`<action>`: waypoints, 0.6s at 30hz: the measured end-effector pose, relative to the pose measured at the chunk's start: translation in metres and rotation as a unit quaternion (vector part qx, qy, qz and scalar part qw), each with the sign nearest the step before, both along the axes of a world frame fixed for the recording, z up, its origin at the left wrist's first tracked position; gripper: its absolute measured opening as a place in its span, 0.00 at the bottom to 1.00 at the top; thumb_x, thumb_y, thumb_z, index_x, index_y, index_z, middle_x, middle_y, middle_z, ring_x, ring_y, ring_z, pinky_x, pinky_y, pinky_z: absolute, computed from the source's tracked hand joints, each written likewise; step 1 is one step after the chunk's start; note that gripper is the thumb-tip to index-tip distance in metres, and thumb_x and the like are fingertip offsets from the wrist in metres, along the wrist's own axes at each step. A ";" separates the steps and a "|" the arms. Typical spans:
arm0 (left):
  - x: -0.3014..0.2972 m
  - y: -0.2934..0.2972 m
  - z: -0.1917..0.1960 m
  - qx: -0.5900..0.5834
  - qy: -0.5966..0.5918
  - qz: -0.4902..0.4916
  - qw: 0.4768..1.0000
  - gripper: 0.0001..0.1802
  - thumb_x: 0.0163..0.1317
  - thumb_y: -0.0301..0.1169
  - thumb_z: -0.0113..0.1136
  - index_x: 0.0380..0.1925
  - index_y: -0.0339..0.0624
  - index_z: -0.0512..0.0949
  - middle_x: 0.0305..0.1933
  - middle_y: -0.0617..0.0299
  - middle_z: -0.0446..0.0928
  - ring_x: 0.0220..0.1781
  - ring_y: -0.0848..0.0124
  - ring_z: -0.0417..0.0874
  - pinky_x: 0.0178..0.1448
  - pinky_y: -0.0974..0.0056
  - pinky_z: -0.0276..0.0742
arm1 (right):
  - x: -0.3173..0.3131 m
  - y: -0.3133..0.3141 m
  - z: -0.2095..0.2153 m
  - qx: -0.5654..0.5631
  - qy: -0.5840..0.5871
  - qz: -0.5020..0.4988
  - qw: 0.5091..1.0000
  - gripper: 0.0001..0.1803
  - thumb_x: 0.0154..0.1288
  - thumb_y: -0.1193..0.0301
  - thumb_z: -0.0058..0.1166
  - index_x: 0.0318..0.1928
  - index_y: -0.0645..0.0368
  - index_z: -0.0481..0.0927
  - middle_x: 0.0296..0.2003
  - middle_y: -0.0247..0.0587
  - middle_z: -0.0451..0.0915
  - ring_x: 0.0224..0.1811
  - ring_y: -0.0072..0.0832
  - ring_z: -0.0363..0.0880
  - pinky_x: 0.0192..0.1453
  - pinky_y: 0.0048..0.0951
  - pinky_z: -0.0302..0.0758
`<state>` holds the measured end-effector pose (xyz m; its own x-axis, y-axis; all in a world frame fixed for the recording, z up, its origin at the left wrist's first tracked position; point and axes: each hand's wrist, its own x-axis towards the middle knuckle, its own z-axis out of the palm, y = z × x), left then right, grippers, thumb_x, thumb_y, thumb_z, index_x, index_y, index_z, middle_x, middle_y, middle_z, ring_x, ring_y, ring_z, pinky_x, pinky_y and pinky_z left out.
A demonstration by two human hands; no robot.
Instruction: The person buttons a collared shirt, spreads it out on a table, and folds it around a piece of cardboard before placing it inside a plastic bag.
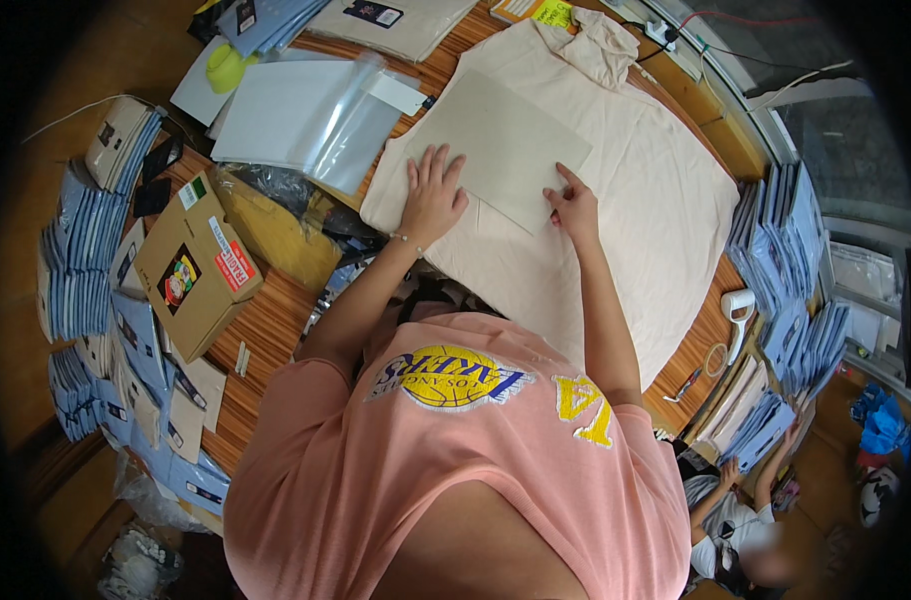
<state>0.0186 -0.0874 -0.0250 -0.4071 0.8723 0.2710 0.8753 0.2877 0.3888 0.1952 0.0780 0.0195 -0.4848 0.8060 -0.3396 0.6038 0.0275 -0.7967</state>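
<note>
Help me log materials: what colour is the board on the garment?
The board is greyish beige, best seen in the head view.

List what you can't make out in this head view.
In the head view:
Palm of the left hand: hidden by the hand's back.
Pale cloth beneath the grey card: covered by it.
Inside the cardboard box: hidden by its top.
Blue packages, upper left: cut off by the top edge.
Co-worker's head, lower right: blurred.

Your left forearm point(367, 288) is slanting forward and rightward, while your right forearm point(611, 315) is running nearly straight ahead. Your left hand point(435, 200) is lying palm down, fingers spreading; your right hand point(573, 208) is extending one finger forward and leftward.
</note>
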 end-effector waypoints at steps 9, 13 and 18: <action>0.004 0.003 0.008 0.033 0.030 -0.002 0.999 0.26 0.53 0.33 0.53 0.54 0.42 0.67 0.63 0.47 0.57 0.68 0.49 0.52 0.66 0.38 0.48 | 0.011 0.004 -0.013 0.170 -0.073 0.023 0.982 0.27 0.54 0.66 0.59 0.57 0.47 0.73 0.16 0.36 0.69 0.16 0.25 0.68 0.25 0.28 0.68; 0.027 -0.044 0.051 -0.045 -0.214 -0.078 0.973 0.17 0.57 0.33 0.55 0.47 0.42 0.72 0.52 0.49 0.69 0.54 0.52 0.70 0.55 0.53 0.67 | 0.067 -0.022 0.030 0.193 -0.028 0.003 0.981 0.23 0.54 0.64 0.59 0.53 0.51 0.76 0.14 0.37 0.67 0.16 0.26 0.66 0.24 0.27 0.67; 0.050 -0.142 -0.038 -0.243 -0.776 0.060 0.579 0.16 0.65 0.38 0.47 0.48 0.42 0.70 0.44 0.55 0.74 0.46 0.60 0.77 0.47 0.58 0.74 | 0.257 -0.119 0.029 -0.346 -0.071 0.153 0.923 0.19 0.62 0.59 0.52 0.45 0.62 0.77 0.31 0.33 0.79 0.27 0.16 0.72 0.29 0.21 0.71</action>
